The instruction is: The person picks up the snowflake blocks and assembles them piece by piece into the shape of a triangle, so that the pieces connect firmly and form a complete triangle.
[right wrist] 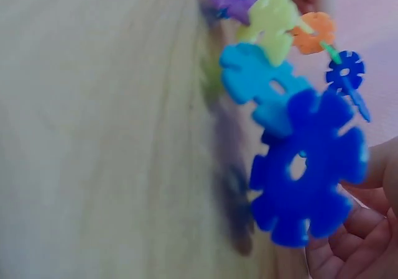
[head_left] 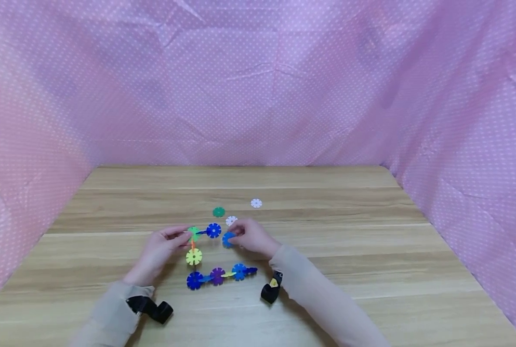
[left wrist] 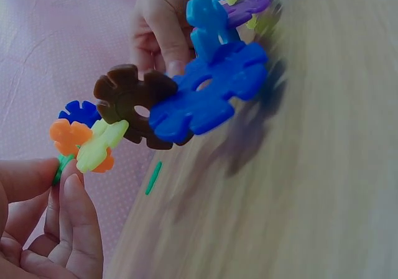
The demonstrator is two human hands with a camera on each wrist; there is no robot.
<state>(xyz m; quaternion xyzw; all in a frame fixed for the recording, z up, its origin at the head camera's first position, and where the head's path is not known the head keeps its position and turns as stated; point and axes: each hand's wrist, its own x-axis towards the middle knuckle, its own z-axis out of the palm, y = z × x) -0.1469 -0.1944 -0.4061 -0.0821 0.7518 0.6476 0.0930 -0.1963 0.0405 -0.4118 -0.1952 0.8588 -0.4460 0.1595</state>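
Note:
My left hand pinches a light green snowflake disc at the far left corner of a chain of slotted plastic discs. From there an edge-on blue piece leads right to a dark blue disc. Toward me run an orange disc, a yellow disc and a brown disc. The near row holds blue, purple and yellow discs, ending in an edge-on dark blue disc. My right hand pinches a separate lighter blue disc, just right of the chain's far end.
A loose green disc and two white discs lie on the wooden table beyond the hands. One white disc is close to my right fingers. Pink dotted cloth hangs behind and along both sides.

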